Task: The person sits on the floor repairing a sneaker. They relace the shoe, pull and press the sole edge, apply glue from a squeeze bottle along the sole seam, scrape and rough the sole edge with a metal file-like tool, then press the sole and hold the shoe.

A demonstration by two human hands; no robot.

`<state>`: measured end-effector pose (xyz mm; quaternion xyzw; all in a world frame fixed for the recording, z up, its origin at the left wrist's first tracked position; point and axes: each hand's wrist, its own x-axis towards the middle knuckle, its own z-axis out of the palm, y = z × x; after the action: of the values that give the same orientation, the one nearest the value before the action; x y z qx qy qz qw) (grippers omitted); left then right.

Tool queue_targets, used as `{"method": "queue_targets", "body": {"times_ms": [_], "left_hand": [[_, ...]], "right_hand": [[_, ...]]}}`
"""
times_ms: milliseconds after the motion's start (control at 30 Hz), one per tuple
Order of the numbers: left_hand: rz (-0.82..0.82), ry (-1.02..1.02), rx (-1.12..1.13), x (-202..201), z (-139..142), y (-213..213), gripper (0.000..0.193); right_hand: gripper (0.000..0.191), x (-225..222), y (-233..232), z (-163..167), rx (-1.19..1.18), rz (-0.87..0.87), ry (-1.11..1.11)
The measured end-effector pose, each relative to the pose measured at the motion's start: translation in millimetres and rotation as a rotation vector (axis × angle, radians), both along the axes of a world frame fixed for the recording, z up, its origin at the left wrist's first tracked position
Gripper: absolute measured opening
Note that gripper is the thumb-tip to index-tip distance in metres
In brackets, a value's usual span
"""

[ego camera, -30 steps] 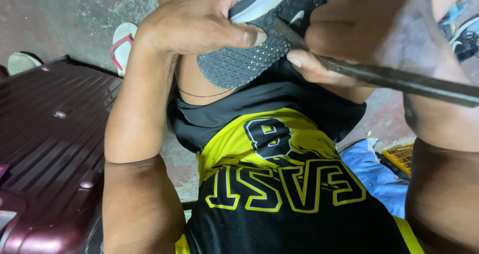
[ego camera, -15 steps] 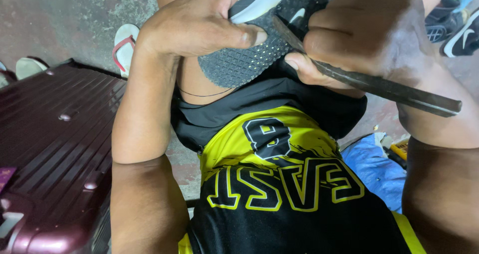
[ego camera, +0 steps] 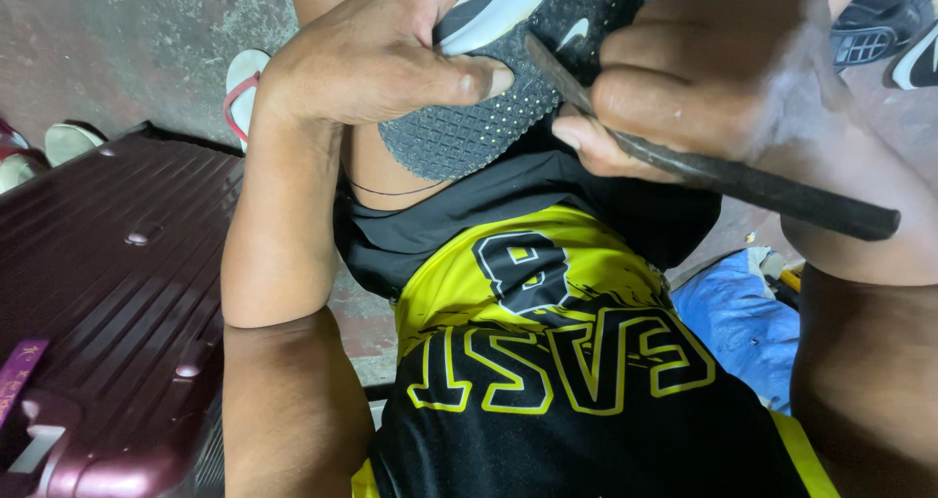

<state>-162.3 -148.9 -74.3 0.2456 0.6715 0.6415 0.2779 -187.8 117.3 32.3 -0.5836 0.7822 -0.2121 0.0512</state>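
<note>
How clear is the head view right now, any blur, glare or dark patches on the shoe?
Head view: left hand and shoe sole sharp; right hand with the dark tool slightly soft, close to the lens; soft sheen on the maroon suitcase; forearms shadowed.

Shoe (ego camera: pixel 469 127): dark grey sole with a grid of small raised studs, white midsole band, black upper. Tool (ego camera: pixel 743 180): dull dark metal. Jersey (ego camera: pixel 547 361): black with yellow panel, yellow-outlined lettering. Suitcase (ego camera: pixel 107 293): maroon, ribbed. Sandal (ego camera: pixel 239 87): white, red strap. Cloth (ego camera: pixel 743 327): blue.
</note>
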Motion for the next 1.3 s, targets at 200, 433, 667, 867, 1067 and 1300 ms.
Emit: {"method": "queue_targets", "body": {"times_ms": [200,433,667,867,1067,1300], "left_hand": [[0.021,-0.01,-0.013,-2.9,8.2,1.2,0.058],[0.015,0.073,0.016,-3.4,3.5,-1.1,0.058],[0.086,-0.038,0.041,1.2,-3.9,-0.9,0.059],[0.072,0.117,0.05,0.3,-11.3,-4.9,0.058],[0.085,0.001,0.059,-2.5,-10.1,-3.7,0.062],[0.078,-0.243,0.133,-1.5,-2.8,-4.1,0.072]], "right_hand": [[0.045,-4.5,-9.3,2.0,0.022,0.03,0.074],[0.041,-9.7,-21.9,4.9,-0.026,0.062,0.16],[0.04,-1.1,-4.1,-7.7,0.044,-0.045,0.094],[0.04,-11.6,-18.4,-9.3,0.038,-0.02,0.089],[0.034,-20.7,-20.3,-16.7,-0.013,-0.017,0.131],[0.037,-24.3,-21.7,-30.8,-0.027,0.014,0.152]]}}
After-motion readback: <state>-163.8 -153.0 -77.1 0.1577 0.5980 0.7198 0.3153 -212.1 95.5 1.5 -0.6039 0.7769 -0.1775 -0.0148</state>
